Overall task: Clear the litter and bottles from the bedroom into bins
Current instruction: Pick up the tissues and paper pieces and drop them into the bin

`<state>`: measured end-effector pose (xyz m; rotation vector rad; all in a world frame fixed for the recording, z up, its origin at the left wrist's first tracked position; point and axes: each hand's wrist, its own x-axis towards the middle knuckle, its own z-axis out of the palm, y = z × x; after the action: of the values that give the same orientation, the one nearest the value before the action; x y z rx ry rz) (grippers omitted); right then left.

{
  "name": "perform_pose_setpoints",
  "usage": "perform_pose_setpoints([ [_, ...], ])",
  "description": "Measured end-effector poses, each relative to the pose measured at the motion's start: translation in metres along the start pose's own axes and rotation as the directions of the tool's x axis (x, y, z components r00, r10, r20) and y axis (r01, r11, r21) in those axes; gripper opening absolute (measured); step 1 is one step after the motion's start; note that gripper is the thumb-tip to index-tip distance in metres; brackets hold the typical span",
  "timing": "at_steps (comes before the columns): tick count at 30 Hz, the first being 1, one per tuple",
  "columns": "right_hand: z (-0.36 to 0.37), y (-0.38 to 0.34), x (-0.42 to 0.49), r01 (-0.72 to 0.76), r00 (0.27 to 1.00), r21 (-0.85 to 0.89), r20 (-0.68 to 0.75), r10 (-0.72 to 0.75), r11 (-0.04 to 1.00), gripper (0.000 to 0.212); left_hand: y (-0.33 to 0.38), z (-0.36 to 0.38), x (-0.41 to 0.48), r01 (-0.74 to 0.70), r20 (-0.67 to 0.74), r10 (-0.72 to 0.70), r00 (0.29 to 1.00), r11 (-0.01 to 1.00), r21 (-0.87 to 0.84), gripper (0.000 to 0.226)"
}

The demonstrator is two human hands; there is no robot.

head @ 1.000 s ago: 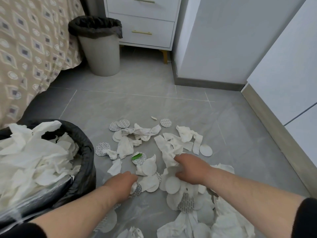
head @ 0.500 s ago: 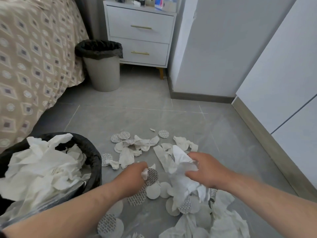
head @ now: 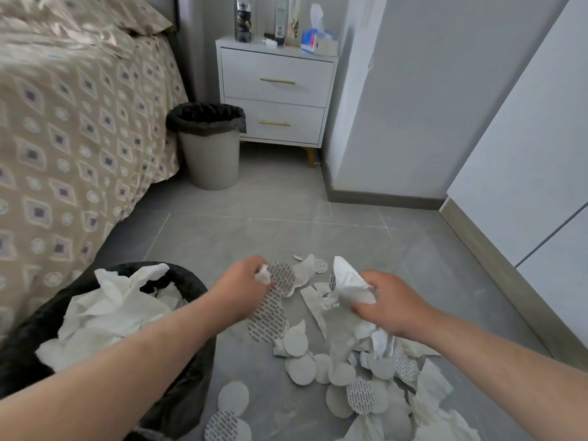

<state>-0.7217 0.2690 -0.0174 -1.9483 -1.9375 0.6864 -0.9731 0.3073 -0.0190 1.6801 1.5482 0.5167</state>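
On the grey tiled floor (head: 270,224), between the bed (head: 63,122) at its left edge and white cupboard doors (head: 525,154) at its right edge, lies the litter (head: 321,367): plain round pads, round discs (head: 269,323) printed with grey dashes, and torn white tissue scraps, spread from mid-floor toward the near edge.

A black-lined near bin (head: 191,284) stands at the near left, just beside the bed, heaped with crumpled white tissue (head: 108,313). The left forearm crosses over its right rim.

A second, beige bin (head: 210,157) with a black liner stands at the far edge, between the bed and a white two-drawer nightstand (head: 276,90); well apart from the litter.

Left hand (head: 237,289): fingers curled, pinching a small tissue wad (head: 263,276) together with dashed discs that hang below it.

Right hand (head: 393,305): clenched round a crumpled tissue bundle (head: 348,281), raised above the pile.

On the nightstand top are bottles (head: 243,19) and a tissue box (head: 318,41) (labels too blurred to read).
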Motion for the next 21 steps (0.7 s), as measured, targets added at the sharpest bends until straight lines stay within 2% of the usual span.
perform_pose_setpoints([
  [9,0.003,-0.033,0.004,0.057,0.998,0.039,0.000,-0.057,0.998,0.015,0.004,-0.094,-0.011,-0.054,-0.201,0.047,0.978,0.998,-0.029,0.005],
  [14,0.006,-0.045,0.000,0.087,0.996,0.045,-0.012,-0.087,0.995,0.015,-0.031,-0.145,-0.035,0.012,-0.201,-0.035,0.979,0.993,-0.116,0.007],
  [18,0.008,-0.052,-0.003,0.086,0.996,0.070,0.001,-0.086,0.994,0.018,-0.067,-0.164,-0.054,0.106,-0.190,-0.108,0.976,0.994,-0.022,0.006],
  [21,0.010,-0.055,-0.004,0.082,0.997,0.071,-0.002,-0.082,0.994,0.019,-0.093,-0.162,-0.061,0.130,-0.137,-0.110,0.984,0.980,0.148,0.005],
])
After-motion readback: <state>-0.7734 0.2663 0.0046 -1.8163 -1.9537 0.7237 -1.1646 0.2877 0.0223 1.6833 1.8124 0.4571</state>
